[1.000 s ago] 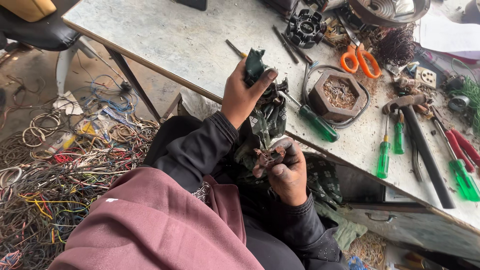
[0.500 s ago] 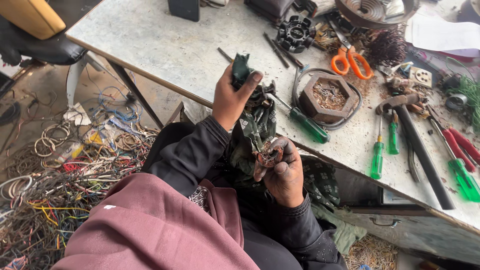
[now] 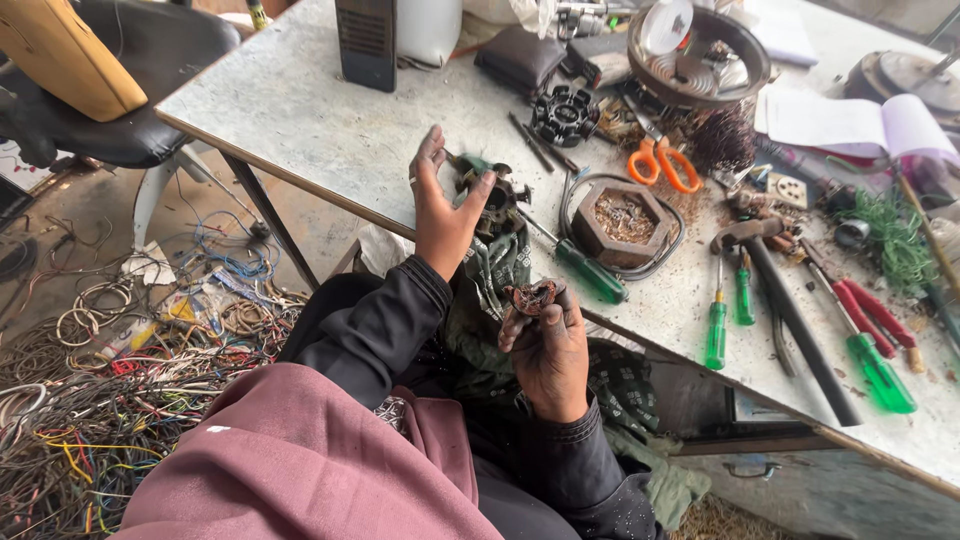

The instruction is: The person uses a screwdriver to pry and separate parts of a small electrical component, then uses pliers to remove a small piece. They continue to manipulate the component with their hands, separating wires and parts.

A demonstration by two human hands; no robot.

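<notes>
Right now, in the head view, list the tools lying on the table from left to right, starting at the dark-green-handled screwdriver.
Dark-green-handled screwdriver → orange-handled scissors → small bright-green screwdriver → black-handled hammer → large bright-green screwdriver.

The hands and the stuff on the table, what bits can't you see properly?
Head view only:
- Left hand: its fingers cover most of the dark metal part, so its shape is unclear.
- Right hand: the small rusty piece is too small to tell what it is.
- Hammer: clutter hides its head's far side.
- Open notebook: cut off by the right edge.
- Metal bowl: contents are jumbled.
</notes>
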